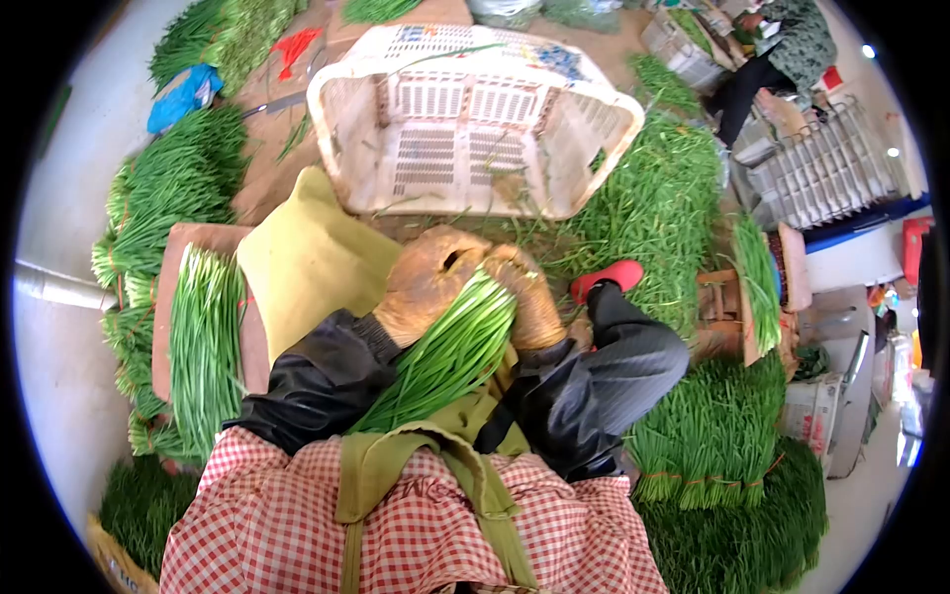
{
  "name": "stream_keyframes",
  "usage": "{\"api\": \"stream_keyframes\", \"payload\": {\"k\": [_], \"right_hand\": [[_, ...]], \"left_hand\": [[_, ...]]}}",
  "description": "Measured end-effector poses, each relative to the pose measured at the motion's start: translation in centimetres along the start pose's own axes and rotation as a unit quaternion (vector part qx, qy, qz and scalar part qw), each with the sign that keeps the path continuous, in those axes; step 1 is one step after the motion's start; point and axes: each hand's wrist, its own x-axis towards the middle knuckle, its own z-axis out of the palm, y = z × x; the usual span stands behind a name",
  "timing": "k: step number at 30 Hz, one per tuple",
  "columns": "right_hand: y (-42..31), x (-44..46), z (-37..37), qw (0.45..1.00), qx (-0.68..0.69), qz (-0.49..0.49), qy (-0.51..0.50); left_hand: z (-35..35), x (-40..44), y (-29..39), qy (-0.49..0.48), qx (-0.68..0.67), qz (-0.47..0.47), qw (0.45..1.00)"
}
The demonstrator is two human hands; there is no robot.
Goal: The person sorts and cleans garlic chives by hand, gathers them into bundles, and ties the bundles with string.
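Observation:
A loose bunch of garlic chives (450,346) lies across my lap, pale stem ends pointing up and away from me. My left hand (426,284), in a worn brown glove with a hole in it, is closed around the bunch's left side near the stem ends. On the other side my right hand (530,295), gloved the same way, curls against those ends; its fingertips are partly hidden. Just left of my left arm is a yellow-green cloth (315,259). Beyond it, more chives (206,346) lie on a brown board (259,364).
A white plastic crate (391,203) lies on its side in front, its opening towards me. Loose greens (658,208) cover the floor to its right. Tied chive bundles (708,436) stand at right, others (178,178) at left. Another person (787,54) sits at the far right.

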Motion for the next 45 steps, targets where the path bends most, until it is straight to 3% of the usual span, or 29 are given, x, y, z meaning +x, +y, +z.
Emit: {"api": "stream_keyframes", "payload": {"k": [3,5,7,10,12,16,21,23,25,28,29,32,33,35,37,38,39,40,41,43,44,45], "right_hand": [[-0.1,-0.3,0.2,1.0,-0.003,0.007,0.019],[0.0,-0.2,0.1,1.0,0.017,0.013,-0.006],[-0.1,-0.2,0.1,1.0,0.026,0.017,-0.003],[0.2,-0.1,0.1,0.999,0.038,0.01,-0.013],[0.3,0.0,0.2,0.999,0.046,0.024,0.014],[0.0,-0.2,0.4,0.999,0.029,0.028,0.027],[0.7,0.3,-0.1,0.999,0.02,0.026,0.004],[0.8,0.3,0.0,0.999,0.023,0.024,0.013],[0.8,0.1,0.2,0.999,0.036,0.025,0.002],[0.9,0.1,-0.3,0.997,0.05,0.038,-0.04],[0.6,-0.2,0.1,0.996,0.058,0.044,-0.043],[2.3,0.3,-1.2,0.995,0.08,0.052,0.012],[3.3,0.6,-2.2,0.995,0.081,0.052,0.012],[4.9,1.0,-4.4,0.991,0.106,0.014,0.075],[4.5,0.3,-5.8,0.989,0.1,0.009,0.104],[3.9,0.0,-6.8,0.988,0.105,0.014,0.11],[3.0,0.1,-7.8,0.987,0.109,0.016,0.116],[3.4,1.1,-10.3,0.989,0.081,-0.005,0.121],[2.7,1.3,-10.2,0.989,0.079,-0.01,0.123],[1.4,1.2,-9.3,0.991,-0.033,-0.075,0.103],[-0.3,0.6,-6.5,0.987,-0.086,-0.063,0.124],[-0.6,0.6,-5.5,0.991,-0.023,-0.06,0.118]], "left_hand": [[-0.7,0.0,-0.8,-0.048,-0.086,0.032,0.995],[-0.1,-0.3,-0.2,-0.032,-0.261,-0.062,0.963],[-0.6,0.3,-0.6,-0.085,-0.28,-0.134,0.947],[-0.4,0.5,-1.3,-0.097,-0.321,-0.15,0.93],[-0.5,0.4,-1.0,-0.068,-0.191,-0.102,0.974],[0.7,0.3,-2.2,0.007,-0.075,0.006,0.997],[1.4,0.2,-2.5,0.065,-0.042,0.033,0.996],[1.6,0.1,-2.1,0.088,0.06,0.027,0.994],[1.6,0.0,-2.0,0.088,0.095,0.033,0.991],[1.1,-0.1,-0.8,0.008,0.111,0.076,0.991],[1.2,-0.4,-0.3,0.04,0.122,0.122,0.984],[1.8,-0.1,-1.4,-0.003,0.198,0.043,0.979],[3.3,0.6,-4.1,0.024,-0.082,-0.041,0.996],[3.5,2.6,-5.1,0.044,-0.359,-0.115,0.925],[1.8,4.2,-5.9,0.088,-0.608,-0.109,0.782],[1.1,4.4,-5.4,0.085,-0.61,-0.109,0.78],[0.2,4.8,-4.9,0.064,-0.398,-0.114,0.908],[-0.3,5.2,-4.0,0.041,-0.16,-0.109,0.98],[-0.3,5.7,-2.9,0.038,-0.164,-0.104,0.98],[0.7,6.0,-0.7,-0.157,-0.071,-0.182,0.968],[1.2,6.0,-0.2,-0.2,-0.096,-0.213,0.952],[2.7,5.9,-1.1,-0.188,-0.085,-0.128,0.97]]}}
